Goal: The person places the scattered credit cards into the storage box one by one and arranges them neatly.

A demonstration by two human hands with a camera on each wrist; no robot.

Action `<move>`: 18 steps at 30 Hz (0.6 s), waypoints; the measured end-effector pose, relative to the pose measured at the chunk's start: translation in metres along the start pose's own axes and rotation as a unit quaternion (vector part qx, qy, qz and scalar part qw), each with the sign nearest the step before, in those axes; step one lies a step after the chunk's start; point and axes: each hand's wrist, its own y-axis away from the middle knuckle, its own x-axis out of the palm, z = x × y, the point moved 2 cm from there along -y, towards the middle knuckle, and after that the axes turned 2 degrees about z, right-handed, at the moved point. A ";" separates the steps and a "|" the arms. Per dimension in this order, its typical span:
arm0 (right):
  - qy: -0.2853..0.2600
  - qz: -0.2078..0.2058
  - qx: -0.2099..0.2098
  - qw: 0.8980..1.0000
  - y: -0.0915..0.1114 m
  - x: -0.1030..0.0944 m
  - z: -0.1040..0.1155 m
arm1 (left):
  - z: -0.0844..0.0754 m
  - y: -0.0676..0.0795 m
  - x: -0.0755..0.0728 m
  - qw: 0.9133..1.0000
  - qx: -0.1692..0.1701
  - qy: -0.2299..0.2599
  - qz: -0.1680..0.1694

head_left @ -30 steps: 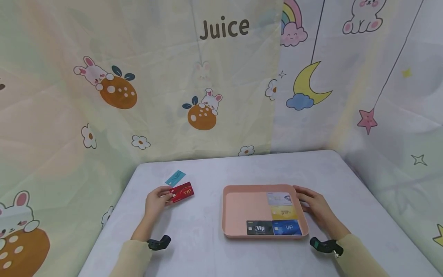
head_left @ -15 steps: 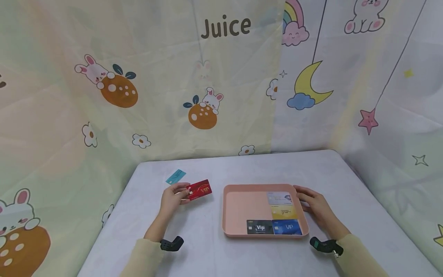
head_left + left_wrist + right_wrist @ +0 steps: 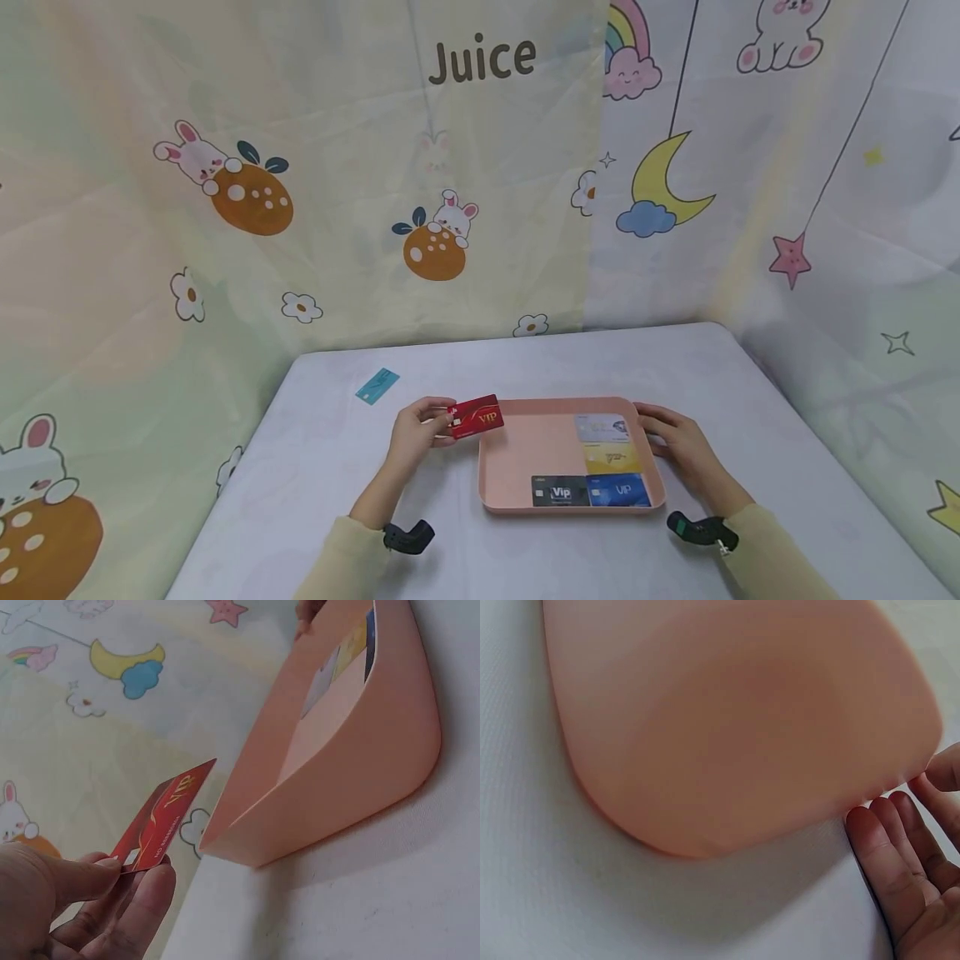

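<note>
Between thumb and fingers my left hand [image 3: 420, 433] pinches a red VIP card [image 3: 477, 417] by its left end. In the head view the card overlaps the upper left corner of the pink tray [image 3: 525, 408]; the left wrist view [image 3: 161, 825] shows it tilted, beside the tray's wall. My right hand [image 3: 686, 446] rests fingertips against the tray's right side, fingers fairly straight. Inside the tray lie a dark Vip card [image 3: 560, 492], a blue VIP card [image 3: 618, 490], a yellow card [image 3: 611, 457] and a silvery card [image 3: 602, 427].
A teal card [image 3: 377, 386] lies on the white-covered table [image 3: 450, 367] towards the back left. Patterned cloth [image 3: 360, 250] with cartoon prints hangs behind the table and along its sides.
My left hand has carried the red VIP card rightward, from beside the teal card to the tray's left corner. The right hand has stayed at the tray's side.
</note>
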 end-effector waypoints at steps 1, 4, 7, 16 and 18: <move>-0.002 0.000 0.001 1.000 0.000 0.000 0.000 | 0.000 0.000 0.003 1.000 0.000 0.002 0.005; -0.002 -0.001 0.002 1.000 0.000 0.001 0.000 | -0.001 -0.001 0.010 1.000 -0.003 0.009 0.019; -0.001 -0.004 0.002 1.000 0.001 0.000 0.001 | -0.003 -0.002 0.017 0.999 0.000 0.008 0.031; -0.001 -0.009 0.001 1.000 0.003 0.001 0.000 | -0.007 0.000 0.041 0.997 0.026 -0.021 0.063; -0.002 -0.011 -0.001 1.000 0.003 0.002 0.000 | -0.007 0.000 0.048 0.996 0.031 -0.031 0.073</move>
